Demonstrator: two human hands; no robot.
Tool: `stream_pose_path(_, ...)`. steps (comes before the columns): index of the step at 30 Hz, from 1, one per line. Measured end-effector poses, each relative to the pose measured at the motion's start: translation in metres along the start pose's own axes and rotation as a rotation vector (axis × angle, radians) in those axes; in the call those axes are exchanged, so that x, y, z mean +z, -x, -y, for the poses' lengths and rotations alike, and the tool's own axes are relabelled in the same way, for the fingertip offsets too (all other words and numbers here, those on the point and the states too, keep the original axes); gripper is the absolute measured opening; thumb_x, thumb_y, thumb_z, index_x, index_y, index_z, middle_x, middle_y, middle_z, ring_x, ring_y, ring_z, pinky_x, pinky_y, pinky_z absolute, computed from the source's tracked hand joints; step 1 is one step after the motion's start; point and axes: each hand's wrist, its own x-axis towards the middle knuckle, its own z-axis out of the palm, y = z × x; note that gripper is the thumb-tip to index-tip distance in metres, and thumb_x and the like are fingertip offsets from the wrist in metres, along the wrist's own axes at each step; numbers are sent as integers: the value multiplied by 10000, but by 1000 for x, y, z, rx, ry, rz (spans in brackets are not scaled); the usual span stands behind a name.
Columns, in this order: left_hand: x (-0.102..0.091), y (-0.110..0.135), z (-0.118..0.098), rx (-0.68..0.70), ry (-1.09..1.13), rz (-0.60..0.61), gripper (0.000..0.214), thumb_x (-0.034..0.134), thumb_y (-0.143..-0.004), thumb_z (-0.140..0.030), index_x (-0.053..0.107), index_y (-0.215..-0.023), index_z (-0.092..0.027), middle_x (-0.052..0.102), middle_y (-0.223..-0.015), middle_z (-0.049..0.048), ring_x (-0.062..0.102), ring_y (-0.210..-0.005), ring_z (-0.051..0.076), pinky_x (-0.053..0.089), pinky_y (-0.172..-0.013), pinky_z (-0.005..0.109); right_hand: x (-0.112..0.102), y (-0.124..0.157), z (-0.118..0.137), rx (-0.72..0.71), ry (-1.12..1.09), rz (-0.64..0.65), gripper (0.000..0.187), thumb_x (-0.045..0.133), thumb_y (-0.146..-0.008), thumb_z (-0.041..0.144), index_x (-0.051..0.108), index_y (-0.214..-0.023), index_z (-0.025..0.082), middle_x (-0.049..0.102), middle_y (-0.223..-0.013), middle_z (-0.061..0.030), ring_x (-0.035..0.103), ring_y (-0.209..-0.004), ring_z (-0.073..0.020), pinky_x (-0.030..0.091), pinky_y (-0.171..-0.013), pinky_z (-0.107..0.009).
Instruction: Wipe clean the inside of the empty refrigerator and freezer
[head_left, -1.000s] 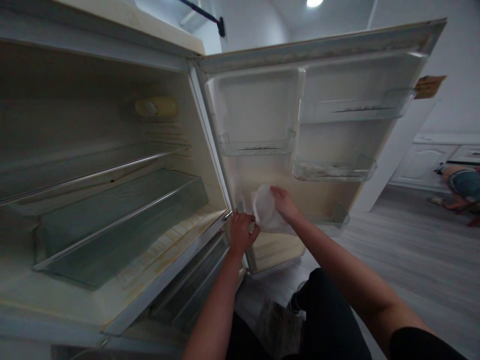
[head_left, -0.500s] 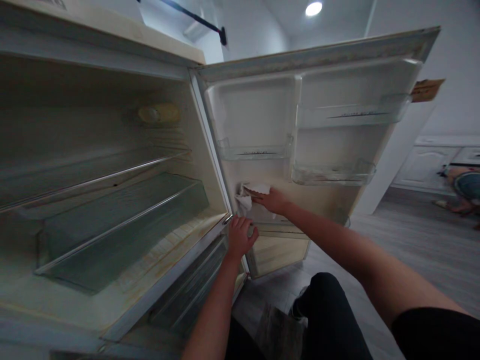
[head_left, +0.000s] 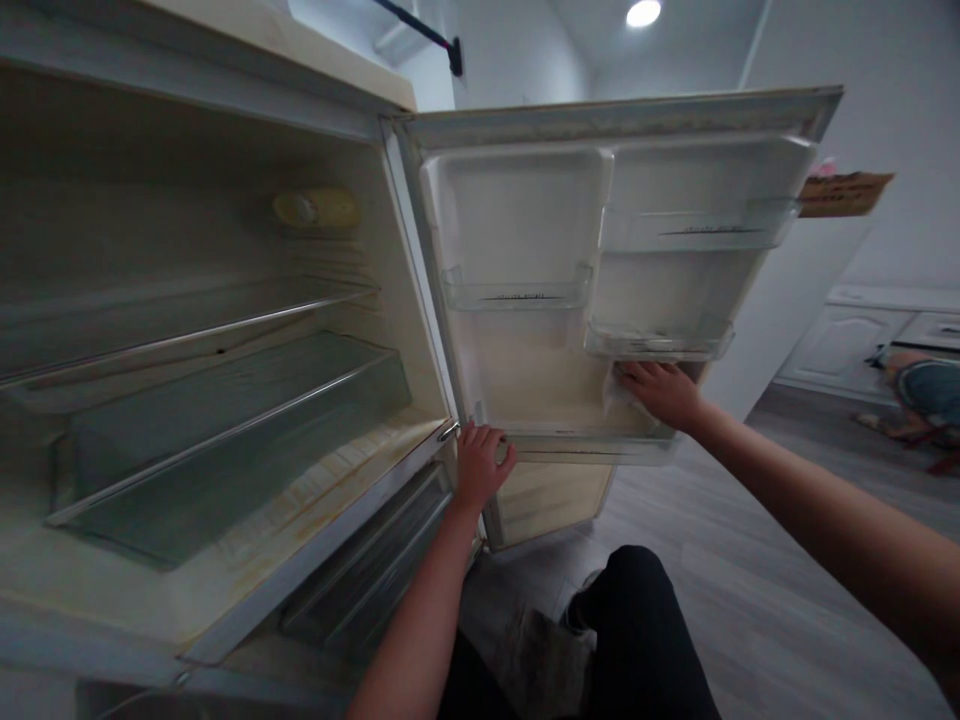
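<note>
Holding the white cloth, the right hand is now at the outer half of the fridge door; half a second earlier, both are near the hinge side of this door, close to the other hand. The cloth seems to lie against the door's inner panel, just under the lower outer shelf and above the bottom rack, but the fingers bend over it and hide part of the contact. For the work, I judge this means that the cloth passes to a different part of the same panel, and the hinge-side part is left uncovered. The left hand keeps its place at the lower hinge-side corner of the door, beside the end of the bottom rack. Its fingers are loosely bent, the thumb is apart, and I cannot tell whether it grips anything. Beyond the door's hinge side is a glass shelf inside the fridge; past the door's outer edge, a cardboard box is visible.
</note>
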Motion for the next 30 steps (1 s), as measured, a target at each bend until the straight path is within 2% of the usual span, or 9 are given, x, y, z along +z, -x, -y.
stream_pose_path(6,0,-5,-9,-37,-3,36,69,621,-900,-305,624,-900,-237,670,-874,24,616,-939,240,384,-1117,475,6,-2,-1,226,-201,169,307,598,-874,192,706,-1156,137,575,-1355,-190,504,-1237,-335,466,-878,-371)
stream_pose_path(11,3,-9,-17,-64,-24,36,71,618,-908,-301,619,-896,-231,663,-859,20,626,-933,243,381,-1119,483,17,-40,32,514,-616,454,340,510,-939,245,701,-1119,28,675,-1151,-229,623,-1056,-290,460,-912,-342)
stream_pose_path(14,7,-11,-20,-81,-39,35,71,620,-906,-298,616,-884,-231,665,-867,24,631,-943,252,388,-1110,491,18,-67,59,445,-836,619,325,525,-937,242,725,-1115,59,723,-1092,-186,659,-974,-261,479,-849,-306)
stream_pose_path(18,6,-10,-19,-69,-39,35,58,620,-907,-290,622,-907,-232,667,-887,34,634,-971,261,375,-1129,499,15,-92,86,255,-1041,656,219,582,-930,259,747,-1010,139,744,-1088,-91,664,-962,-192,484,-840,-233)
stream_pose_path(21,-2,-8,-12,-48,-5,66,87,603,-926,-310,635,-954,-233,669,-908,36,629,-997,258,377,-1129,495,7,-97,103,138,-1192,542,171,573,-946,250,692,-975,131,724,-1062,-92,642,-947,-180,484,-845,-248)
stream_pose_path(24,-10,-3,-2,-26,56,77,158,601,-935,-385,639,-954,-233,670,-898,30,624,-974,244,393,-1112,487,-23,-87,116,296,-1164,209,167,515,-988,262,606,-1002,123,692,-937,-100,625,-852,-184,468,-770,-267)
stream_pose_path(25,-12,-1,1,-22,73,73,187,601,-935,-415,636,-934,-232,669,-887,28,622,-958,238,393,-1111,488,-41,-81,117,371,-1129,70,183,477,-1010,272,582,-1044,127,683,-901,-94,625,-819,-183,458,-739,-266)
stream_pose_path(26,-13,1,5,-23,85,68,213,595,-936,-440,632,-910,-231,665,-873,26,619,-940,232,392,-1112,489,-62,-73,117,363,-1123,-49,201,453,-1027,298,566,-1082,141,681,-893,-85,633,-810,-182,450,-718,-261)
stream_pose_path(30,-17,11,19,-67,86,45,249,522,-964,-436,621,-856,-235,658,-861,28,620,-924,217,379,-1135,495,-159,-25,89,-7,-829,-264,215,475,-1026,307,621,-1158,223,700,-919,-62,635,-739,-163,420,-611,-263)
